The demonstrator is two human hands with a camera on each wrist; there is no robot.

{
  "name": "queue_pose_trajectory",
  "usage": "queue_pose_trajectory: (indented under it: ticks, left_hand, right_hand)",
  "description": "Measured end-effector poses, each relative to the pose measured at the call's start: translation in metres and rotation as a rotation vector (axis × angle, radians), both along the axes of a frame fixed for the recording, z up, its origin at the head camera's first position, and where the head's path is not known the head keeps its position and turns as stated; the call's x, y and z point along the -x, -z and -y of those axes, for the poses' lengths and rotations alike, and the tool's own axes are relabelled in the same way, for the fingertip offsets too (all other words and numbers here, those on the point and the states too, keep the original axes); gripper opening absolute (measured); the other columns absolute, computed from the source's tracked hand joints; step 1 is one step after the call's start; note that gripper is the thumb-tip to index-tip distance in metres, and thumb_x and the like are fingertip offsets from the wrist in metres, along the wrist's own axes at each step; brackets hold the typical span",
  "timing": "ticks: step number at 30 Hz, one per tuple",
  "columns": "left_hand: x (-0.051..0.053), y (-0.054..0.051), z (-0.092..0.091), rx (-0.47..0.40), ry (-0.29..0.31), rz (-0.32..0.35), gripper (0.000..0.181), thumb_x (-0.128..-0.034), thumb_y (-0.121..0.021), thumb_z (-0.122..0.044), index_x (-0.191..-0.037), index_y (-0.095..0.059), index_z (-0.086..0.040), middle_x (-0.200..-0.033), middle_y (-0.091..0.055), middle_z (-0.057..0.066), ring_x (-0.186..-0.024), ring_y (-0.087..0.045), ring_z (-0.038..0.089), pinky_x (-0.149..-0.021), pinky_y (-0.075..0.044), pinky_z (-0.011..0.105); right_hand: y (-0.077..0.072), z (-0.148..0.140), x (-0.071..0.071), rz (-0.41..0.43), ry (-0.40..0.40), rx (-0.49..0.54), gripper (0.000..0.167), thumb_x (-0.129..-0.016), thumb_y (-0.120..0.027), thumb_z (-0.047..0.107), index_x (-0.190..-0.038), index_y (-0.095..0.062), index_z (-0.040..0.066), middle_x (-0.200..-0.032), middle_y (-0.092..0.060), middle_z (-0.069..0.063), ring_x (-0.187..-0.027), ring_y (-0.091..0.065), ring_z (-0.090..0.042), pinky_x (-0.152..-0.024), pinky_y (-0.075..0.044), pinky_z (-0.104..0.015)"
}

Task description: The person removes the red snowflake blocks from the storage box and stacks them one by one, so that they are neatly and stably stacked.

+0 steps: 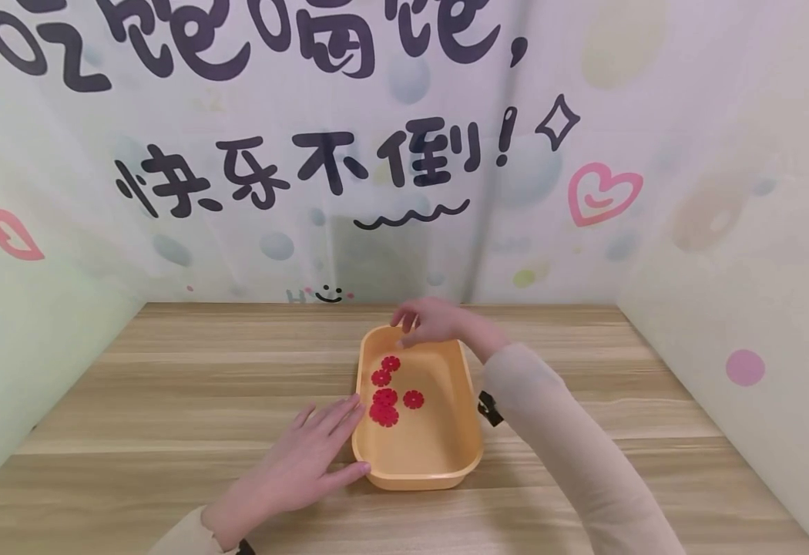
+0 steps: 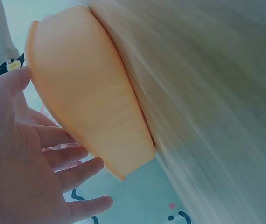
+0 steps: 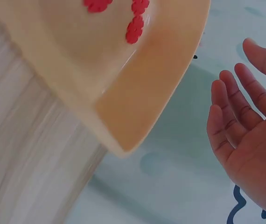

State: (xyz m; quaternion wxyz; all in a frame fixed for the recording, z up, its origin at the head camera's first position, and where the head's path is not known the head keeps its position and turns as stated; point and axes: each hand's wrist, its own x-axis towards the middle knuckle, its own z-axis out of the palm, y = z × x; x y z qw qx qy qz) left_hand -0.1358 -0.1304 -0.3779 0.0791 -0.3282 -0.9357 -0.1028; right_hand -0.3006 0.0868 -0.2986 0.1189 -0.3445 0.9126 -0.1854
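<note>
A pale orange plastic tray (image 1: 439, 455) stands on the wooden table, and several red notched discs (image 1: 414, 399) lie in it, mostly along its left side. The left hand (image 1: 307, 455) touches the tray's left rim with fingers extended; the left wrist view shows the thumb and fingertips at the tray's (image 2: 81, 79) rim. Above the far end of the tray hovers the right hand (image 1: 434, 320), fingers loosely bent. In the right wrist view, that hand (image 3: 252, 126) holds nothing and is apart from the tray wall (image 3: 142, 98). Some discs (image 3: 134, 29) overlap.
The wood-grain table (image 1: 238, 378) extends on both sides of the tray. Behind it hangs a white printed curtain (image 1: 404, 254) with dark lettering. Pale side walls (image 1: 737, 308) bound the table at left and right. A black band (image 1: 490, 408) shows under the right forearm.
</note>
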Motion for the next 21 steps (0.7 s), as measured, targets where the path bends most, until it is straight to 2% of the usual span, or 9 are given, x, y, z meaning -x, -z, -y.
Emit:
queue_pose_trajectory:
  ticks: [5, 9, 16, 21]
  left_hand:
    - [0.001, 0.001, 0.000, -0.001, 0.004, -0.011, 0.072, -0.0854, -0.039, -0.057, -0.134, -0.037, -0.003, -0.137, -0.033, 0.009, -0.122, -0.032, 0.023, -0.093, -0.025, 0.054]
    - [0.001, 0.001, 0.000, -0.001, 0.004, -0.007, 0.072, -0.0853, -0.039, -0.057, -0.133, -0.038, -0.003, -0.137, -0.034, 0.009, -0.122, -0.032, 0.024, -0.093, -0.025, 0.054]
    - [0.001, 0.002, 0.000, 0.003, 0.008, -0.022, 0.071, -0.0855, -0.040, -0.056, -0.133, -0.038, -0.003, -0.137, -0.034, 0.010, -0.122, -0.032, 0.024, -0.093, -0.025, 0.053]
    - [0.001, 0.002, 0.000, 0.002, 0.001, -0.006, 0.071, -0.0851, -0.042, -0.056, -0.133, -0.037, -0.003, -0.137, -0.034, 0.010, -0.122, -0.032, 0.024, -0.093, -0.024, 0.054]
  right_hand:
    - [0.010, 0.013, 0.000, 0.060, 0.013, 0.015, 0.032, -0.078, -0.067, 0.020, -0.106, -0.058, 0.008, -0.092, -0.058, -0.005, -0.083, -0.052, -0.017, -0.073, -0.043, -0.028]
    - [0.026, 0.019, 0.001, 0.109, 0.064, 0.022, 0.030, -0.078, -0.067, 0.020, -0.105, -0.058, 0.011, -0.088, -0.056, 0.002, -0.081, -0.052, -0.014, -0.071, -0.043, -0.025]
    - [0.054, 0.024, 0.000, 0.218, 0.122, 0.116, 0.029, -0.079, -0.065, 0.013, -0.106, -0.058, 0.007, -0.086, -0.055, 0.000, -0.079, -0.051, -0.016, -0.070, -0.044, -0.024]
    - [0.068, 0.027, -0.002, 0.216, 0.154, 0.118, 0.029, -0.077, -0.067, 0.013, -0.104, -0.059, 0.008, -0.090, -0.057, -0.001, -0.080, -0.052, -0.015, -0.074, -0.044, -0.026]
